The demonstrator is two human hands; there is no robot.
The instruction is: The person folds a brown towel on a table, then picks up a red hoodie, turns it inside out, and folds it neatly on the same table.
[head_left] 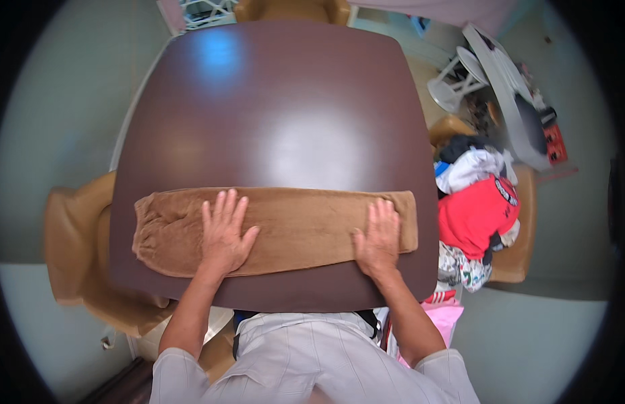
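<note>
Seemingly smoothing the brown velour trousers [302,225], the left hand [225,237] lies toward their gathered end [144,232], the right hand [379,241] toward their plain end [408,221], fingers spread; a crosswise fold likely follows.

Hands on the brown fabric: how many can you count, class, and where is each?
2: the left hand lies on the brown fabric toward its gathered end, the right hand near its straight end.

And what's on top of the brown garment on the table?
The left hand and the right hand rest palm-down on the brown garment. The fabric directly beneath them is covered and cannot be seen.
</note>
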